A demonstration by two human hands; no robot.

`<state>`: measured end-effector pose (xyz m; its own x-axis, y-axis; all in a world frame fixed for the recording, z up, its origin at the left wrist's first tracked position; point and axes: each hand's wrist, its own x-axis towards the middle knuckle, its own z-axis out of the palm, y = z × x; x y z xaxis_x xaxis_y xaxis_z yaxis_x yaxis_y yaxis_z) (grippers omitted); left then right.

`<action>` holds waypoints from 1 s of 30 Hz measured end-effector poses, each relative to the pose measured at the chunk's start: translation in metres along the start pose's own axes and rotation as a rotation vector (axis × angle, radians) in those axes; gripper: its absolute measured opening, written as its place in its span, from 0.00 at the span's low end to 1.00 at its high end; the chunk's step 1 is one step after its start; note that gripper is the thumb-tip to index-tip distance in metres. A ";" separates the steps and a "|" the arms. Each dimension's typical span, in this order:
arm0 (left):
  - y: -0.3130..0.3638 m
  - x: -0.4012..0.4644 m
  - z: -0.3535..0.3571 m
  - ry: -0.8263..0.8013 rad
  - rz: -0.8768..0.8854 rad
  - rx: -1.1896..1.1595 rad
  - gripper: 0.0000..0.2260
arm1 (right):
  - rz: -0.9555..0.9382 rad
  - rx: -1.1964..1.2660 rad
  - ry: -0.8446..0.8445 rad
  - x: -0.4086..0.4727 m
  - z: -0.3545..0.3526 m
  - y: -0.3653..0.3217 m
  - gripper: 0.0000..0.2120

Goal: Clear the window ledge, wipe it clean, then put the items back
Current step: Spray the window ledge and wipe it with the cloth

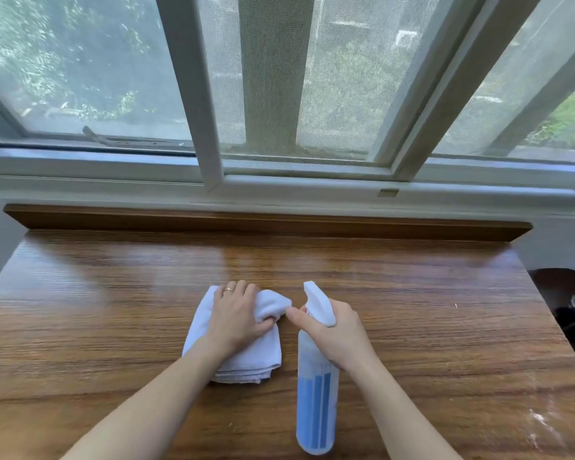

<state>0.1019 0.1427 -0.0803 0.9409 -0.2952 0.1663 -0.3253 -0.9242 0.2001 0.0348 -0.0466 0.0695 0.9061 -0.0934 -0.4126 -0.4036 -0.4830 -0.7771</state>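
Under my left hand (pixel 238 318) lies a folded white cloth (pixel 236 336), which I press flat against the wooden ledge (pixel 113 310), thumb and fingers pinching its right-hand fold; a ring (pixel 228 289) sits on one finger. Just beside it, my right hand (pixel 334 336) is wrapped around the neck of a spray bottle (pixel 316 390), forefinger stretched across the trigger side, white nozzle pointing away from me toward the window (pixel 279 94). That bottle is clear, with blue liquid filling roughly its lower half, and I hold it tilted above the wood. Around both hands the glossy brown surface carries nothing else, save pale dusty smears near its right front edge. Beyond its raised back rail stands the white frame, screened, with greenery outside.
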 end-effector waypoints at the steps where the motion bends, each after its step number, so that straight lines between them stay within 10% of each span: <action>1: -0.001 0.007 0.001 0.005 -0.007 0.005 0.23 | -0.002 -0.008 0.000 0.002 0.000 -0.001 0.17; 16: -0.014 0.132 0.013 -0.132 -0.145 0.060 0.24 | 0.019 0.020 0.017 0.026 -0.011 -0.002 0.17; 30: 0.006 0.050 0.010 -0.013 -0.023 -0.006 0.24 | -0.007 0.059 0.010 0.017 -0.010 -0.001 0.16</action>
<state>0.1481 0.1204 -0.0801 0.9491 -0.2774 0.1493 -0.3045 -0.9293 0.2091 0.0514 -0.0564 0.0678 0.9099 -0.0996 -0.4026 -0.4042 -0.4310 -0.8068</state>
